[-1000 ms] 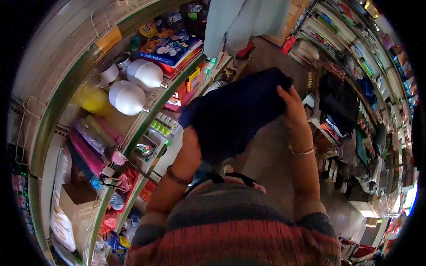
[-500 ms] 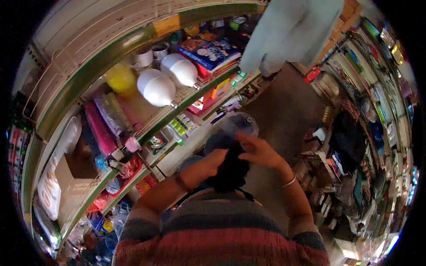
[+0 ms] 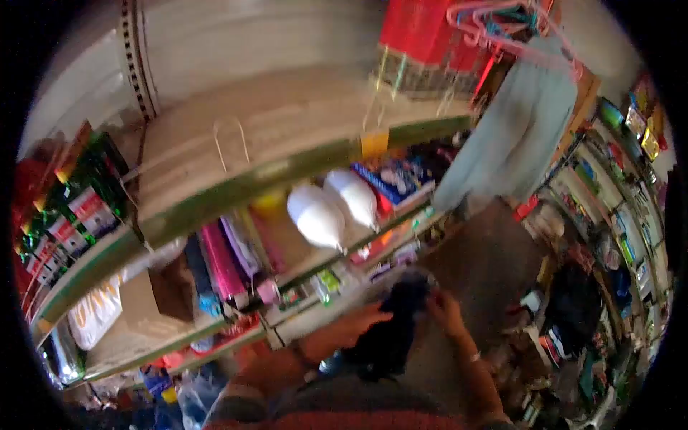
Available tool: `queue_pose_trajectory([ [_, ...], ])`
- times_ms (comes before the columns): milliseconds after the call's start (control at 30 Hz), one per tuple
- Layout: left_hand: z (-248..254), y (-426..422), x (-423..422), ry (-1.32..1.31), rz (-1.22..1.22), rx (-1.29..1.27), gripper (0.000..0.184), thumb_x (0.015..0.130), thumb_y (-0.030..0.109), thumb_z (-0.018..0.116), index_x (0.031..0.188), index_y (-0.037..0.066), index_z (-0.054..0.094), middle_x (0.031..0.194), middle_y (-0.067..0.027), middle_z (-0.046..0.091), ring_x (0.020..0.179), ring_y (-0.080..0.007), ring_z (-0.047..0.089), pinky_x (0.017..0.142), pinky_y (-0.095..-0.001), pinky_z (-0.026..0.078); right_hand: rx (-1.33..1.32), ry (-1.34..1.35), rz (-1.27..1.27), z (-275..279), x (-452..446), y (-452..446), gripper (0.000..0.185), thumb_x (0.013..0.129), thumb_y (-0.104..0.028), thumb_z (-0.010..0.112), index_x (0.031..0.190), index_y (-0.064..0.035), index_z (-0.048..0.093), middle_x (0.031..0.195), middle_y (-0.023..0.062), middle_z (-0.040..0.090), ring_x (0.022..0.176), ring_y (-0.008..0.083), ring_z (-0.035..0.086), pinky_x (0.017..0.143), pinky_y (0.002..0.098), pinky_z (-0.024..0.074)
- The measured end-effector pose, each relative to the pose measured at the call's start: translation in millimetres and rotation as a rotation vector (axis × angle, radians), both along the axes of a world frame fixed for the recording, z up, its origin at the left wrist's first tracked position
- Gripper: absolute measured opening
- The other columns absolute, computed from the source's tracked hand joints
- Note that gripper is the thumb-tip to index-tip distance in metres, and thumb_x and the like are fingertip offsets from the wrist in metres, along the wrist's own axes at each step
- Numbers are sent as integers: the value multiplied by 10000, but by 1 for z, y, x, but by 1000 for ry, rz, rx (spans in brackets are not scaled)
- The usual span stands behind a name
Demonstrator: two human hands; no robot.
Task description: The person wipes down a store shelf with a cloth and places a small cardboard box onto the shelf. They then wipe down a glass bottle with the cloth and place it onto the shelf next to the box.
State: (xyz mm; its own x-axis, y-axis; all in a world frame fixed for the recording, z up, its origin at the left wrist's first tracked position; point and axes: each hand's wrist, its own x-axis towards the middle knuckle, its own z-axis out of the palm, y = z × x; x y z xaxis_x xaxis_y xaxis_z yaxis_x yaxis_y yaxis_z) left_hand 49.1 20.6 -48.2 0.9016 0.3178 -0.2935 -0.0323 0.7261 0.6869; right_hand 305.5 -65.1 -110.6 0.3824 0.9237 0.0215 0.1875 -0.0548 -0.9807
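A dark, soft piece of cloth (image 3: 394, 333), black to navy, hangs in front of my body; its exact kind is too blurred to name. My left hand (image 3: 358, 322) grips its left side, the fingertips partly lost against the dark fabric. At the cloth's upper right edge, my right hand (image 3: 446, 309) has its fingers bent in and seems to pinch it, though motion smears them. A bracelet shows on my right wrist.
Shelves to the left hold two large white light bulbs (image 3: 315, 217), pink rolls (image 3: 221, 261), a cardboard box (image 3: 147, 304) and green bottles (image 3: 89, 201). A pale blue cloth (image 3: 512, 129) hangs ahead beside pink hangers (image 3: 502, 29). Crowded shelves (image 3: 609, 193) line the right.
My view has tilted up and left, showing the upper shelf and hangers. The dark cloth is raised and spread wider. My right hand has moved from open fingers to the cloth's edge.
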Motion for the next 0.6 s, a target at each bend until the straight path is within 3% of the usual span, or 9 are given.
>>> queue_pose_trajectory([
  [67, -13, 9, -1, 77, 60, 83, 398, 915, 228, 518, 1239, -4, 499, 1260, -160, 531, 1093, -268, 561, 954, -349, 429, 7, 16, 40, -22, -4, -9, 256, 927, -235, 533, 1073, -26, 554, 884, 66, 617, 796, 151, 597, 722, 293, 491],
  [100, -13, 13, -2, 163, 121, 440, 416, 920, 247, 511, 1242, -16, 490, 1280, -174, 510, 1110, -275, 550, 947, -349, 432, -28, -21, 84, -17, -9, -9, 280, 931, -245, 526, 1108, -28, 536, 894, 70, 620, 807, 167, 605, 731, 306, 496],
  [167, -9, 26, -3, 354, 257, 1143, 457, 928, 285, 497, 1248, -40, 472, 1318, -204, 470, 1145, -289, 527, 933, -349, 437, -55, 343, 170, 24, -46, -11, 339, 935, -255, 517, 1184, -26, 495, 943, 88, 623, 862, 203, 612, 786, 342, 494],
  [300, 29, 27, 16, 224, 79, 1725, 408, 871, 219, 547, 1190, -29, 493, 1257, -256, 460, 1077, -394, 523, 911, -459, 463, -17, 1122, 304, 8, -70, 9, 446, 946, -300, 461, 1285, -12, 422, 1129, 142, 579, 1050, 241, 561, 943, 378, 434],
  [333, 58, 19, 18, 108, 87, 1893, 340, 832, 190, 556, 1113, -2, 543, 1212, -187, 507, 932, -340, 589, 718, -426, 543, -15, 1296, 308, -1, -74, 21, 474, 951, -319, 438, 1306, -7, 403, 1183, 154, 559, 1099, 247, 540, 981, 383, 412],
  [400, 90, 3, 30, 264, -60, 2207, 369, 797, 193, 560, 1122, 18, 552, 1224, -150, 516, 884, -290, 605, 626, -370, 544, -28, 1495, 314, -2, -80, 44, 478, 951, -324, 428, 1308, -6, 402, 1197, 154, 550, 1109, 250, 532, 987, 384, 406],
  [433, 97, -2, 35, 352, -147, 2355, 385, 779, 194, 561, 1126, 27, 556, 1231, -132, 521, 860, -265, 613, 580, -342, 545, -37, 1471, 320, 4, -82, 54, 480, 952, -326, 423, 1308, -6, 402, 1203, 153, 545, 1115, 252, 528, 991, 385, 402],
  [467, 98, -4, 37, 223, -23, 2472, 442, 744, 205, 554, 1160, 53, 554, 1247, -114, 525, 851, -229, 608, 590, -311, 534, -39, 1432, 322, 11, -82, 64, 482, 952, -329, 418, 1309, -5, 401, 1210, 153, 541, 1120, 253, 524, 994, 385, 399],
  [600, 128, -10, 44, 182, 115, 2531, 519, 750, 268, 605, 1233, 91, 536, 1288, -100, 512, 904, -228, 590, 738, -325, 513, 0, 1207, 369, 63, -63, 85, 491, 954, -338, 399, 1312, -3, 400, 1237, 151, 523, 1141, 259, 507, 1007, 388, 387],
])
